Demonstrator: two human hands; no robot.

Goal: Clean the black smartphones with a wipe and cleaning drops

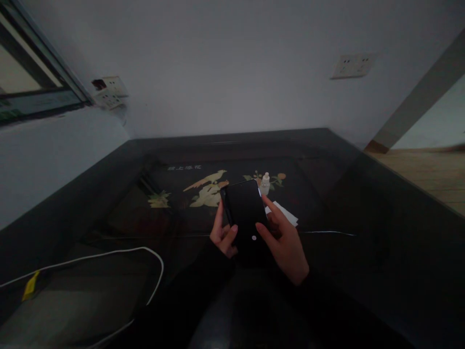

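Note:
A dark smartphone (245, 208) is held upright between both hands, its black screen facing me with a small pale round mark low on it. My left hand (225, 235) grips its left edge, thumb at the front. Around the right edge closes my right hand (285, 242), with the thumb lying over the lower screen. Along the phone's left side runs a dark strip, perhaps a case edge; I cannot tell. Just behind the phone stands a small white bottle (265, 183). White paper (285, 213) lies beyond my right hand, partly covered by it.
The dark glossy table (334, 194) bears a bird-and-flower picture (207, 191). A white cable (119, 251) with a yellow tag (31, 286) curves at the front left. Wall sockets (352, 65) are at the right, and more sockets (114, 87) at the left near a window (29, 63).

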